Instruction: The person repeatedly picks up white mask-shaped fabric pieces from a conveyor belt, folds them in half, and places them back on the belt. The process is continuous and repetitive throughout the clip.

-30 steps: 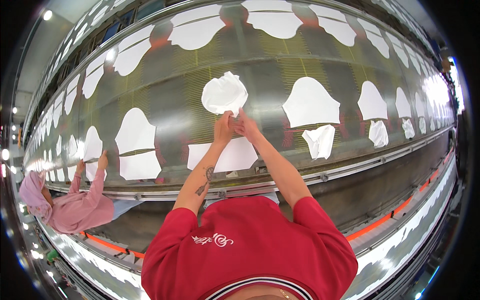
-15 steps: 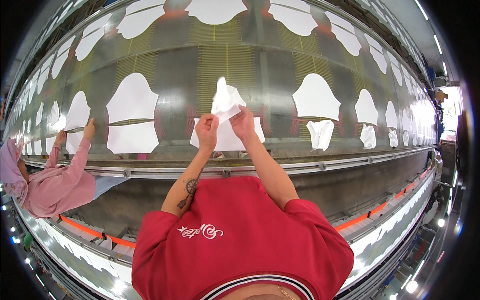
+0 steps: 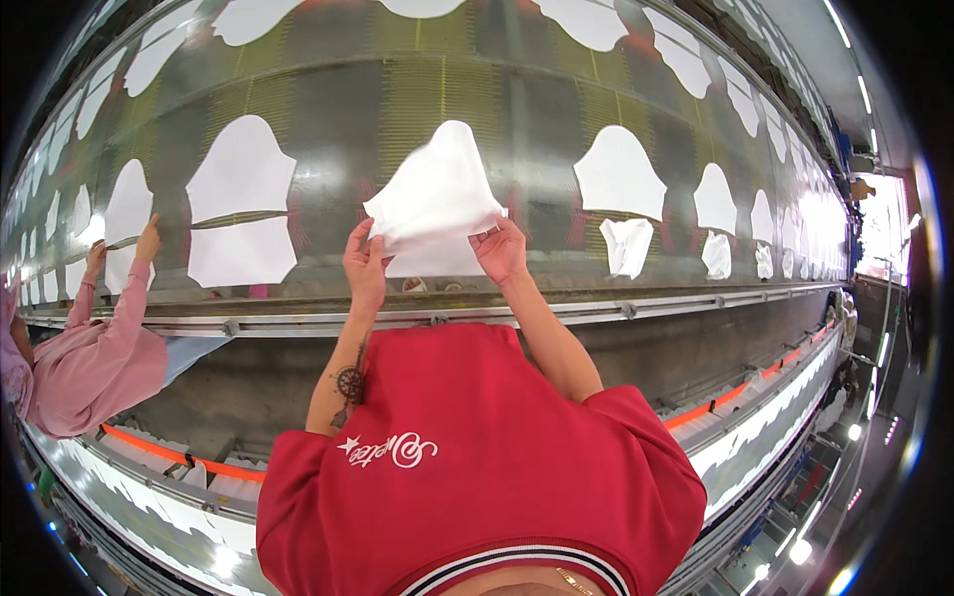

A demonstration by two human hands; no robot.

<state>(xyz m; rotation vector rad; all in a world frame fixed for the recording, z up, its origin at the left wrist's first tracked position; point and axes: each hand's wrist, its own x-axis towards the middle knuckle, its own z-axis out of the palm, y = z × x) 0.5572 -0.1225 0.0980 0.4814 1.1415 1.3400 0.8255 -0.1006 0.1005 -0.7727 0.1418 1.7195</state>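
Note:
A white sleeve-shaped fabric panel (image 3: 437,184) is stretched between my two hands above the long table. My left hand (image 3: 366,266) pinches its lower left corner, and my right hand (image 3: 502,248) grips the lower right corner. The panel's rounded top points away from me, and its near edge hangs over another white fabric piece (image 3: 437,262) on the table. That lower piece is partly covered. Whether the far end of the held panel touches the surface, I cannot tell.
White panels in pairs lie along the table (image 3: 338,149), including a rounded panel (image 3: 241,171) at left and another (image 3: 618,171) at right. A crumpled white piece (image 3: 627,246) lies below the latter. A metal rail (image 3: 556,309) edges the table. At left, a pink-sleeved person (image 3: 104,363) handles a panel.
The bunched panel has been spread open and extended away from me. My hands have moved apart, now at its two lower corners. The view has shifted slightly.

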